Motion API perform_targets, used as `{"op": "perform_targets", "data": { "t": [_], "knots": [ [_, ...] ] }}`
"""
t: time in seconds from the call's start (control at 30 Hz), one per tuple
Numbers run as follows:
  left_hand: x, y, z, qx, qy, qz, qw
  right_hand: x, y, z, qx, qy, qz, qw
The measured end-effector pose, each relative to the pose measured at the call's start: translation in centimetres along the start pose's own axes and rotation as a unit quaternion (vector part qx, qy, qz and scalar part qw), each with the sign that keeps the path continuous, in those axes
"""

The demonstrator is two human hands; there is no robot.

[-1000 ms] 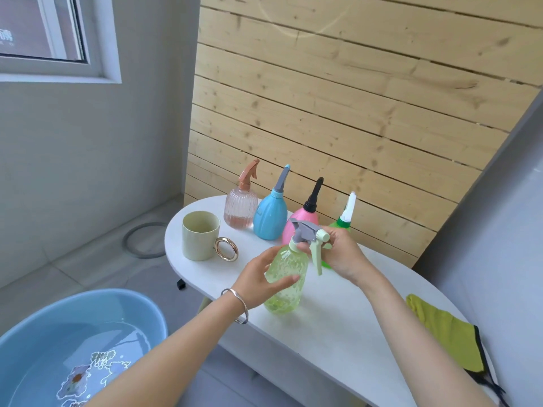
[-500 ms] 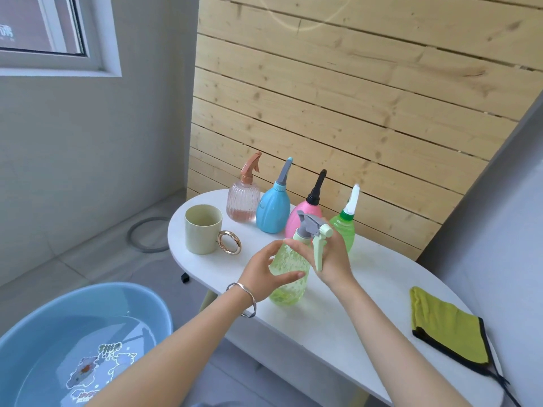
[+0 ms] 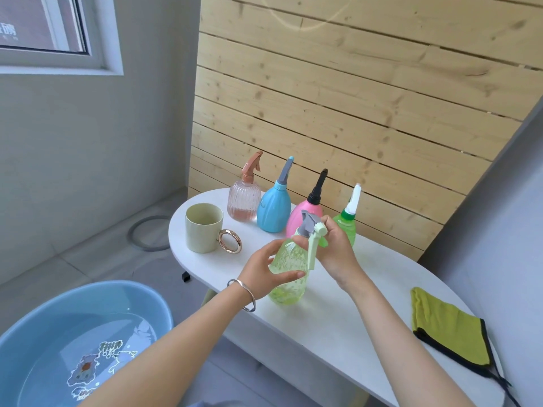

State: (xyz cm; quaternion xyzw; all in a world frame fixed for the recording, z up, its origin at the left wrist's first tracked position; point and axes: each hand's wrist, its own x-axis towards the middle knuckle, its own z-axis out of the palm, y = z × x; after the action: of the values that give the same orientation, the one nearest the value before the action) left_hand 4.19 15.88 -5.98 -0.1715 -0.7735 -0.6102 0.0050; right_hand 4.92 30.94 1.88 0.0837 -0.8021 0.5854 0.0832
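Green spray bottle [image 3: 289,290], left hand [image 3: 263,271] curled round its body, right hand [image 3: 338,248] round its neck, fingertips hidden.

The basin [image 3: 147,306] runs off the lower left edge; the right hand [image 3: 338,251] half hides the green bottle [image 3: 347,227].

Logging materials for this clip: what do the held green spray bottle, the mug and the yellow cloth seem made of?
Green spray bottle: likely clear tinted plastic, glossy; light passes through its dimpled wall. Mug: matt cream, no glare on it; ceramic or plastic, cannot tell. Yellow cloth: soft fabric, probably microfibre; lies limp, black stitched edge.
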Motion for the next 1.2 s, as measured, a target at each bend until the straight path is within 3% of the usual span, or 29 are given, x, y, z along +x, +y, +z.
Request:
{"op": "perform_targets", "data": {
  "t": [0.07,0.13,0.33,0.7,1.03,1.2],
  "knots": [
    [0.0,0.0,0.0,-0.001,-0.004,0.0,1.0,0.0,-0.2,-0.9,0.013,-0.107,0.01,0.994],
    [-0.1,-0.1,0.0,-0.002,-0.001,0.0,1.0,0.0,-0.3,-1.2,-0.006,-0.156,0.015,0.988],
    [-0.4,-0.1,0.6,-0.015,0.037,0.002,0.999,-0.7,0.8,0.3,-0.047,-0.017,-0.027,0.998],
    [-1.1,-0.4,2.0,-0.032,0.132,0.015,0.991,-1.9,1.1,3.3,-0.03,0.135,-0.064,0.988],
    [-1.6,0.3,2.7,-0.046,0.143,-0.017,0.988,-2.1,1.1,5.4,-0.071,0.244,-0.025,0.967],
    [-2.1,0.3,3.1,-0.029,0.128,-0.03,0.991,-2.1,0.2,5.3,-0.104,0.235,-0.012,0.966]
  ]
}}
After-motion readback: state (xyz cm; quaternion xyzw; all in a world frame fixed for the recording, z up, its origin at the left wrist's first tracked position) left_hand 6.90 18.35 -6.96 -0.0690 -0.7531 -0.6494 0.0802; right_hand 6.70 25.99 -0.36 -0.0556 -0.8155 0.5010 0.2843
